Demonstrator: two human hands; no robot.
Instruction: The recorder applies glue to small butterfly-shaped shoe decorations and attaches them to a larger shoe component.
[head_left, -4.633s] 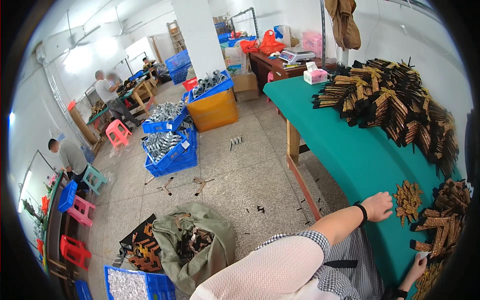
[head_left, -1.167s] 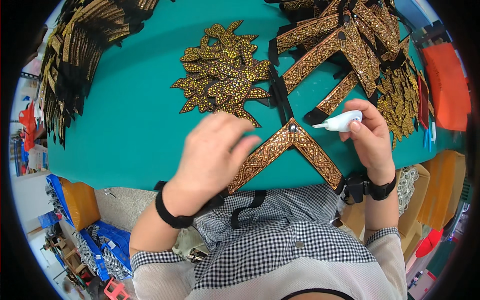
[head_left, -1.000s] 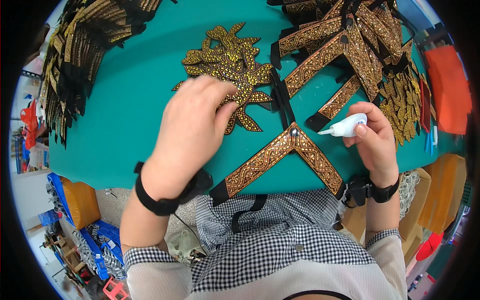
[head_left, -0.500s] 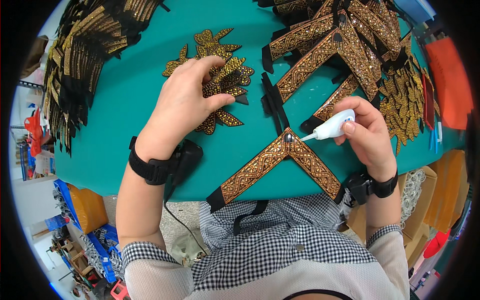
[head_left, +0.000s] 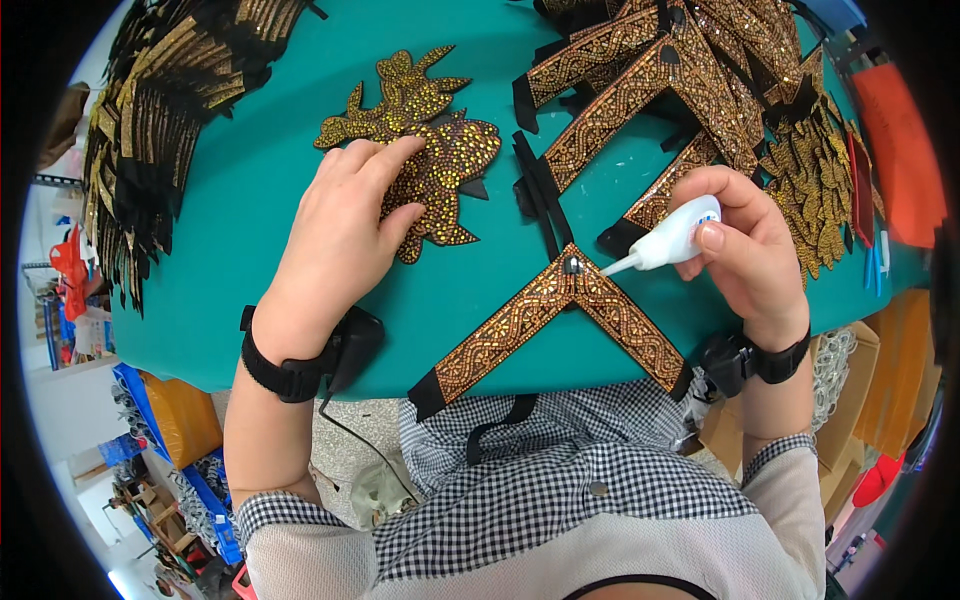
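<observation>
A small white squeeze bottle (head_left: 667,240) with a thin nozzle is in my right hand (head_left: 750,245), pinched between thumb and fingers. Its tip points at the upper part of a V-shaped beaded trim (head_left: 505,325), right beside the dark stone at the peak. The trim is gold-brown with black ends and black straps (head_left: 540,195) running up from its point. My left hand (head_left: 345,220), thumb and fingers apart, is at the edge of a black-and-gold studded flower appliqué (head_left: 455,155). More appliqué (head_left: 385,105) lies partly under it. The fingertips partly cover the pieces.
Stacked V-shaped trims (head_left: 620,110) lie at the far right, beside a pile of gold leaf-like appliqués (head_left: 805,205). A heap of black-and-gold pieces (head_left: 160,150) covers the far left of the green table (head_left: 270,130). Cardboard boxes (head_left: 845,390) stand right, below the table edge.
The flower appliqué near my left hand, tilted and partly raised before, now lies flatter with its studded face showing. My left hand has shifted slightly left and nearer. The bottle stays by the trim.
</observation>
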